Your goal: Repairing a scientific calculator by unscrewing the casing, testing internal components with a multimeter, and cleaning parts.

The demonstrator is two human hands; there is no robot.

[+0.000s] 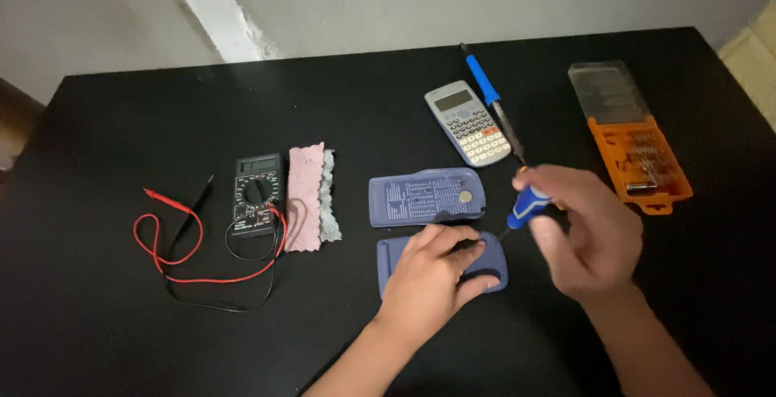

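Note:
My left hand (435,272) lies flat on a blue calculator body (493,263) near the front of the black table (105,324), pressing it down. My right hand (586,231) grips a screwdriver with a blue and orange handle (527,204), its tip angled down toward the right end of that blue body. Just behind lies a blue back cover (426,197) with a round coin cell on it.
A grey calculator (469,122) and a blue-handled soldering iron (491,99) lie further back. An orange bit case (638,158) with a clear lid sits at the right. A black multimeter (257,193) with red and black leads and a pink cloth (307,196) lie to the left.

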